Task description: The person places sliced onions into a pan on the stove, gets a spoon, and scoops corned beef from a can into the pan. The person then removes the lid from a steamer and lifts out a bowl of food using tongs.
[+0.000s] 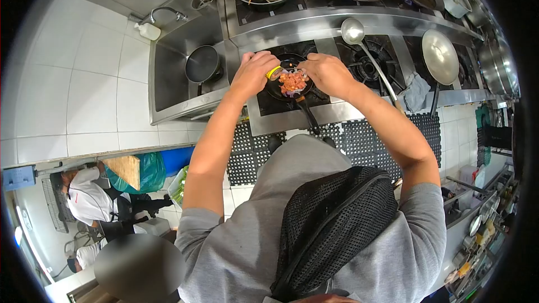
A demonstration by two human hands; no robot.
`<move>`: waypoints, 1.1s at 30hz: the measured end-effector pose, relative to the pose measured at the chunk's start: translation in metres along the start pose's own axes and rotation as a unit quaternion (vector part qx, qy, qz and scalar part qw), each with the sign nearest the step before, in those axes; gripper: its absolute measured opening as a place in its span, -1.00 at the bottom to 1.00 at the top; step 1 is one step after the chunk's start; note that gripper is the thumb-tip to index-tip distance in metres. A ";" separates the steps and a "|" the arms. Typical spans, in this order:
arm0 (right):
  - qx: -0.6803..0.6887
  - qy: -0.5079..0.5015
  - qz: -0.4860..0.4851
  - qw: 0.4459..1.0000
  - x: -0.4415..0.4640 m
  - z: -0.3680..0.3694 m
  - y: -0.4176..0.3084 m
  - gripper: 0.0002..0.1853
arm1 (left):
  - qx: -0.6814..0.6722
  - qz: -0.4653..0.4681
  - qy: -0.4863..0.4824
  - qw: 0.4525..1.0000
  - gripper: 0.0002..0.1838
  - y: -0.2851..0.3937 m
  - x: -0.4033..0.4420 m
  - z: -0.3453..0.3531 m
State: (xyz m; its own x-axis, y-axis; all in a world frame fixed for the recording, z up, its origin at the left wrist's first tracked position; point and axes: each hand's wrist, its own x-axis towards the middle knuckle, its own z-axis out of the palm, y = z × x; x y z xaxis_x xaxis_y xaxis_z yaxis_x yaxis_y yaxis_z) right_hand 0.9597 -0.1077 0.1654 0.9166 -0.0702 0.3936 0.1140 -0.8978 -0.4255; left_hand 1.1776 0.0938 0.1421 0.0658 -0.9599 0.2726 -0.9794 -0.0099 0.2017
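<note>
- Black mesh fabric piece [337,224] lies nearest the camera, over the grey shirt [252,230]. Loose bulk; best held clear of the stove front.
- Left hand [254,76]: fingers curled and closed round a small yellow-rimmed container [273,72], at the left side of the pan. Contents too small to tell.
- Right hand [327,74]: fingers bent over the pan's right side, thumb side inward. Can't tell if they pinch anything.
- Chopped red-orange food [293,83] sits mid-pan, purple pieces at its edges, inside the small round black frying pan [288,60] on the left front burner.
- Technique: container mouth low and inside the pan wall, so bits don't land on the burner. Small tilt, steady wrist. Fingertips above the metal, not on it; can't tell if it's hot.
- Black pan handle [307,113] points at the body and overhangs the front edge. Snag risk; hips back.
- Long-handled steel ladle [352,31] on the next burner, handle running toward the right forearm. Elbow high.
- Grey cloth [416,91] further right, close to burners. Fire risk if lit.
</note>
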 end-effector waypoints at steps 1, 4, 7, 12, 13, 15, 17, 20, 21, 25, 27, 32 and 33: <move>0.000 0.001 -0.015 1.000 0.000 0.000 0.003 -0.72 | -0.001 0.001 -0.001 1.000 -0.39 -0.002 0.001 0.002; -0.004 -0.024 -0.006 1.000 0.002 -0.010 0.004 -0.75 | 0.007 0.012 -0.026 1.000 -0.43 -0.003 0.006 0.007; -0.032 -0.007 -0.016 0.999 0.000 -0.007 0.009 -0.78 | 0.021 0.022 -0.033 0.999 -0.49 -0.006 0.014 0.013; -0.012 -0.008 -0.010 1.000 0.000 -0.003 0.022 -0.80 | 0.060 0.056 -0.062 0.995 -0.58 -0.012 0.024 0.018; 0.010 -0.008 0.003 1.000 0.000 0.000 0.027 -0.79 | 0.060 0.056 -0.062 0.995 -0.58 -0.012 0.025 0.019; 0.092 0.009 0.056 0.994 -0.006 0.024 0.052 -0.78 | 0.061 0.058 -0.066 0.994 -0.57 -0.013 0.027 0.019; 0.175 0.026 0.108 0.978 -0.016 0.049 0.069 -0.77 | 0.063 0.054 -0.059 0.995 -0.55 -0.013 0.028 0.020; 0.372 -0.007 0.284 0.884 -0.025 0.059 0.075 -0.74 | 0.056 0.034 -0.048 0.997 -0.51 -0.010 0.026 0.020; 0.476 -0.032 0.386 0.790 -0.030 0.055 0.072 -0.75 | 0.047 0.016 -0.045 0.998 -0.49 -0.008 0.024 0.020; 0.612 -0.030 0.484 0.625 -0.044 0.054 0.068 -0.77 | 0.051 -0.035 0.024 0.998 -0.44 -0.007 0.006 0.029; 0.618 -0.024 0.479 0.623 -0.043 0.042 0.057 -0.78 | 0.041 -0.123 0.058 0.990 -0.41 -0.009 -0.005 0.034; 0.310 0.140 0.289 0.895 -0.045 0.049 0.035 -0.75 | 0.026 -0.185 0.143 0.972 -0.36 0.001 -0.032 0.037; 0.242 0.142 0.283 0.917 -0.044 0.048 0.023 -0.79 | 0.018 -0.196 0.167 0.966 -0.35 0.003 -0.036 0.038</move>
State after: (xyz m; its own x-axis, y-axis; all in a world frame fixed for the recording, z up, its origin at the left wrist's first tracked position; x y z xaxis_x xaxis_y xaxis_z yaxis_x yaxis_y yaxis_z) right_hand 0.9401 -0.1048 0.0991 0.7529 -0.6370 0.1656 -0.1298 -0.3904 -0.9115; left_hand 1.1650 0.1175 0.0977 0.4847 -0.7365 0.4719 -0.8725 -0.3689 0.3205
